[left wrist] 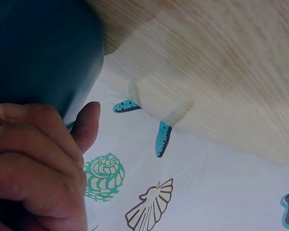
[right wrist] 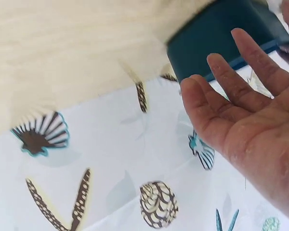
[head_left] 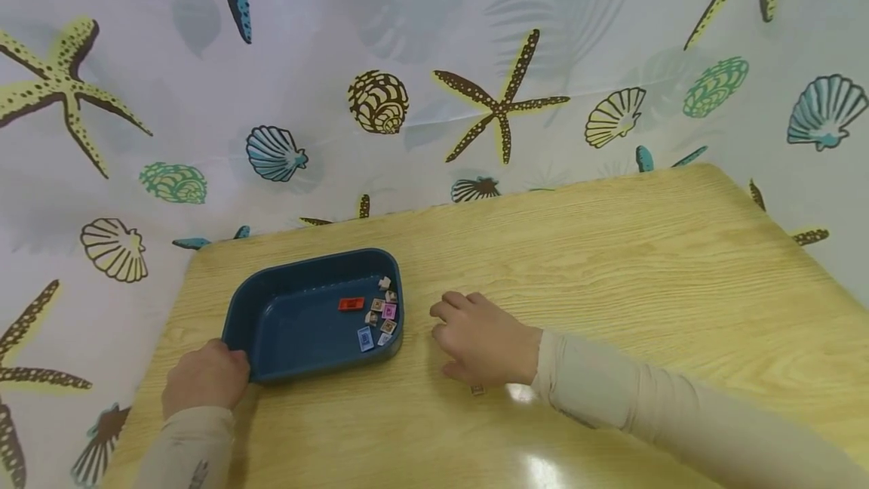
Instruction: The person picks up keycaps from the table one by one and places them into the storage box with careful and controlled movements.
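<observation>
A dark blue rectangular tray (head_left: 292, 332) sits on the left part of the wooden table. Its near left corner is gripped by my left hand (head_left: 207, 376), whose fingers curl at the tray wall in the left wrist view. Several small printed tiles or blocks lie inside toward the right end: a red one (head_left: 351, 304), a blue one (head_left: 366, 339), a pink one (head_left: 388, 312) and several beige ones. My right hand (head_left: 485, 339) hovers right of the tray, fingers loosely bent and apart; its palm (right wrist: 265, 130) holds nothing. A small beige tile (head_left: 478, 390) lies on the table just below that hand.
The light wood table (head_left: 611, 262) stretches away to the right. Behind it and at both sides hangs a white cloth (head_left: 421, 13) printed with starfish and shells, meeting the table's back edge.
</observation>
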Demonstrator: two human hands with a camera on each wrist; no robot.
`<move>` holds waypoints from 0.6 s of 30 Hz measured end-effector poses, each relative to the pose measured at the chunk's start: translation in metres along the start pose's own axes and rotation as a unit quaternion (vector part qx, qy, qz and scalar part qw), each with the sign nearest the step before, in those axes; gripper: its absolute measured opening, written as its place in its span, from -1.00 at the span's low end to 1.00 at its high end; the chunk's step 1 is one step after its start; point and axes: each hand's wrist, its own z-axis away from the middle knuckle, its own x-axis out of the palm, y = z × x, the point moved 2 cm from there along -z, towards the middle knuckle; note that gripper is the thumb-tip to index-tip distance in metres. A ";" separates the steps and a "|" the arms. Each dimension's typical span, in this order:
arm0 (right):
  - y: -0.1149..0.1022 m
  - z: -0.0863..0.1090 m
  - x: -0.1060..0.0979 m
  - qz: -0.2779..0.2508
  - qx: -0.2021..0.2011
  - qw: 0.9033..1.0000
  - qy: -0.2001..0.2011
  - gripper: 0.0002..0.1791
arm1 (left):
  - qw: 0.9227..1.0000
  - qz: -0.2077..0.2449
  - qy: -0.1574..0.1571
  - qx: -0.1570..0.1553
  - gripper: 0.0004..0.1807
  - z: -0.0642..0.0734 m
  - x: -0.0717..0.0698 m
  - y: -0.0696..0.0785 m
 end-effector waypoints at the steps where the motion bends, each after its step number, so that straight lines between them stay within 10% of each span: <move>1: -0.001 0.004 0.005 0.002 0.001 1.000 -0.008 -0.57 | 1.000 0.003 0.003 0.005 -0.56 0.000 0.000 0.000; 18: -0.001 0.033 0.049 -0.005 -0.014 1.000 0.024 -0.80 | 1.000 0.008 0.004 0.022 -0.57 0.001 -0.001 -0.002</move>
